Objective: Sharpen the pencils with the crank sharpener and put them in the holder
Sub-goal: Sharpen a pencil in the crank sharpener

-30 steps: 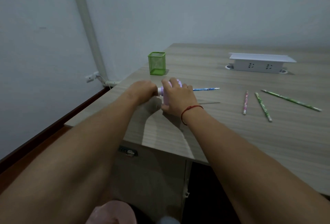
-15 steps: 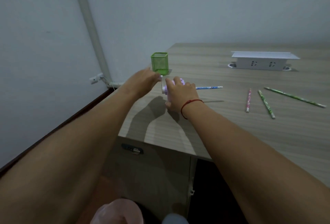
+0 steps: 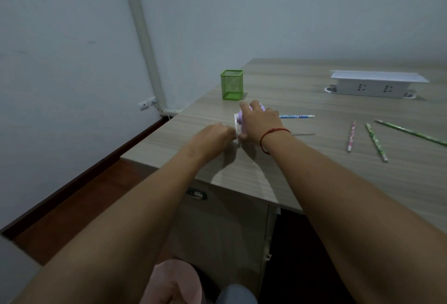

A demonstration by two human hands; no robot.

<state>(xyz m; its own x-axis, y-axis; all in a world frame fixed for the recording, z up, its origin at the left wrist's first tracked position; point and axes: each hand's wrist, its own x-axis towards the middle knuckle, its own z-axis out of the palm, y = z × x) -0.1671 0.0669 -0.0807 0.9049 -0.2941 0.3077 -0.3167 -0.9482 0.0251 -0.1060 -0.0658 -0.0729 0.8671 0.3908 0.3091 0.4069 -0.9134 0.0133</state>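
My right hand (image 3: 260,122) grips purple sharpener (image 3: 240,120) on wood-grain desk (image 3: 314,175); my left hand (image 3: 212,135) curled round crank (image 3: 236,131). Green holder (image 3: 231,84) beyond hands, pale wall (image 3: 290,13) behind.

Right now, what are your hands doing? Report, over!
Right hand holds purple sharpener, blue pencil sticking out. Left hand grips crank. Green holder beyond, path open; three pencils waiting right.

A matt wood-grain finish is seen on the desk (image 3: 314,165). The green holder (image 3: 231,85) is made of fine mesh, and the sharpener (image 3: 239,121) of smooth lilac plastic.
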